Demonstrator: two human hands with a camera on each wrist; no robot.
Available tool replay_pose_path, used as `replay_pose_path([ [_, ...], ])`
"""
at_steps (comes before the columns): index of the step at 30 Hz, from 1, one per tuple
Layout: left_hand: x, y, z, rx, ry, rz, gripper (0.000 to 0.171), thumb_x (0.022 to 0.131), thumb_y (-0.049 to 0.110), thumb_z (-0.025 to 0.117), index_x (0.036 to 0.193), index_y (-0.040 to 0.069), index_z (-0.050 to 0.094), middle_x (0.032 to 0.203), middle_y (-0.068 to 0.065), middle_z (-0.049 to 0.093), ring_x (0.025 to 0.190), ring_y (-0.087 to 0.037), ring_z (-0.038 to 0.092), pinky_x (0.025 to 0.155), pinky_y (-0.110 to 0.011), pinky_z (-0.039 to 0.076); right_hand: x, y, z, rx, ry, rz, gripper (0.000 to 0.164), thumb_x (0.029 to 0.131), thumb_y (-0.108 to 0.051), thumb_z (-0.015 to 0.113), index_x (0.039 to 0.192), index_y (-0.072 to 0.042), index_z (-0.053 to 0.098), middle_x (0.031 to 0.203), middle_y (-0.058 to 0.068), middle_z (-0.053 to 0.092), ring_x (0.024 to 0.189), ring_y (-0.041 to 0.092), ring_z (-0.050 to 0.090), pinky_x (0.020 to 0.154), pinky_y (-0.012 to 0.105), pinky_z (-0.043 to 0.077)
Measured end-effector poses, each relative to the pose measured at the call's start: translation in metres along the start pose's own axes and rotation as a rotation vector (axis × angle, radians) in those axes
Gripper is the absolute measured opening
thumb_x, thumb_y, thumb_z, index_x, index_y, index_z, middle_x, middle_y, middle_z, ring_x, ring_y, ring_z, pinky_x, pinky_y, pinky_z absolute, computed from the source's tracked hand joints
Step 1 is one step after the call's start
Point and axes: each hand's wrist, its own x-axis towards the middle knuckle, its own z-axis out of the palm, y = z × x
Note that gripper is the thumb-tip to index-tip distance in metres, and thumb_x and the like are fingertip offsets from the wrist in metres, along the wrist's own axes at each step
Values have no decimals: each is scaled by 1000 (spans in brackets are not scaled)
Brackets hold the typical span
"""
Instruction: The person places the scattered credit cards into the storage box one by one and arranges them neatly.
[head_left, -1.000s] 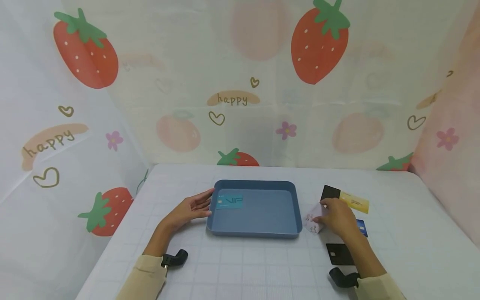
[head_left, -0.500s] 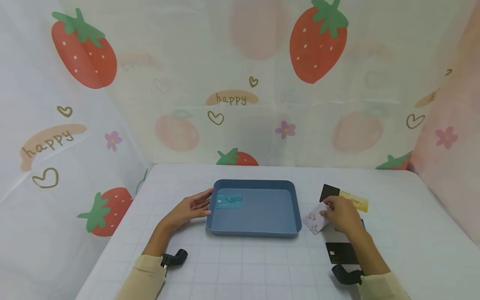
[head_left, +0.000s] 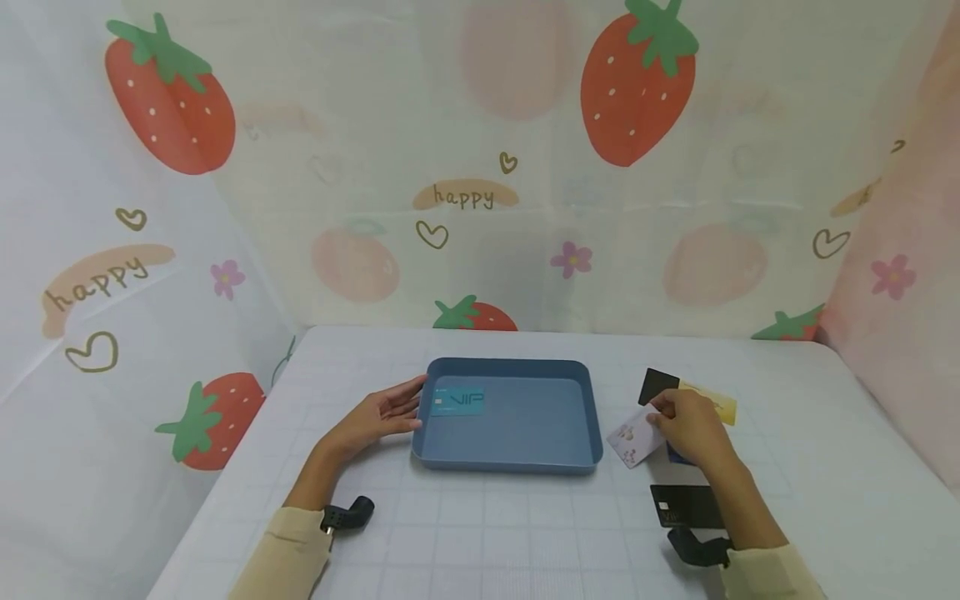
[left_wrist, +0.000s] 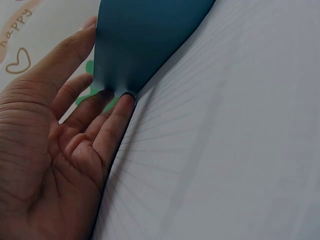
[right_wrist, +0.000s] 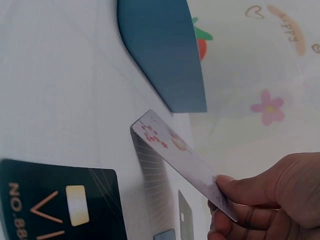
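Note:
My right hand pinches a white card with a floral print at one corner, just right of the blue-grey tray. In the right wrist view the floral card slants between thumb and fingers, its far end above a shadow on the table. My left hand is at the tray's left side, thumb and fingers spread. Fingertips touch the tray's outer wall in the left wrist view. Flat inside the tray, at its left, lies a teal VIP card.
Behind my right hand lie a black card and a gold card, partly covered. A blue card peeks out under that hand. Nearer the front, a black VIP card lies partly behind the wrist camera and forearm.
My right hand has shifted slightly right, and the floral card has turned so its printed face shows more. The left hand stays at the tray.

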Motion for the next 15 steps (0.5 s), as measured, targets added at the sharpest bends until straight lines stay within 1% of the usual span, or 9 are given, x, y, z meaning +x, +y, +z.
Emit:
replay_pose_path([
  [8,1,-2,-1,25,-3,4,81,92,8,76,160,7,31,165,-12,28,149,-32,31,110,-22,41,0,4,-2,23,18,-41,17,97,-3,62,106,9,70,94,19,68,86,30,61,73,45,55],
  [13,0,-1,-1,24,-13,17,81,93,7,74,160,5,29,165,-14,26,149,-34,30,110,-22,40,-1,4,-5,20,30,-61,17,97,-4,63,105,9,71,96,21,68,86,31,63,72,46,56],
  [15,-1,0,-1,22,-16,18,80,94,7,74,160,5,29,166,-14,25,149,-34,29,111,-22,40,-2,4,-6,31,28,-63,17,97,-5,63,105,9,71,96,21,69,86,31,64,71,45,57],
])
